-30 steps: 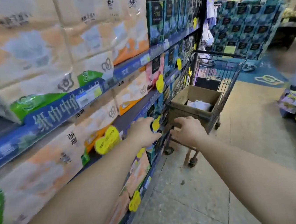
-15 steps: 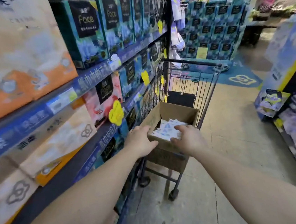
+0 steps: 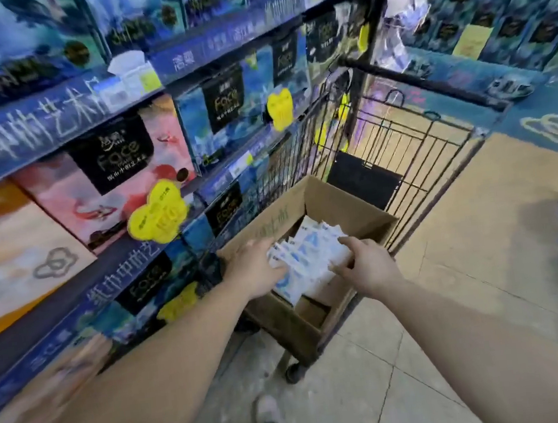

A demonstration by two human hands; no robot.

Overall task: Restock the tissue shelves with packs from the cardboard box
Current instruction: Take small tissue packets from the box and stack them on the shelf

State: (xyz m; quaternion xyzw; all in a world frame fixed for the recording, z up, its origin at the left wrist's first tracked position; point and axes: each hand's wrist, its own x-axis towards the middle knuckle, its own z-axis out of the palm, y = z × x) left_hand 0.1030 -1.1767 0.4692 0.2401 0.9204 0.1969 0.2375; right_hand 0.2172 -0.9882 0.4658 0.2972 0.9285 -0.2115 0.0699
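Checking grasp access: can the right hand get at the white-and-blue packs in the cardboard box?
Probably yes. The cardboard box is open-topped, and the right hand already touches the packs; the left hand holds their other side.

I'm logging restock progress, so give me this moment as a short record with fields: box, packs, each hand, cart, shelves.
box: open cardboard box sitting in the cart
packs: white-and-blue packs bunched inside the box
left hand: left hand on the bunch's left side, fingers against it
right hand: right hand curled round the bunch's right end
cart: black wire cart beside the shelves
shelves: shelves full of tissue boxes, yellow tags on the edges
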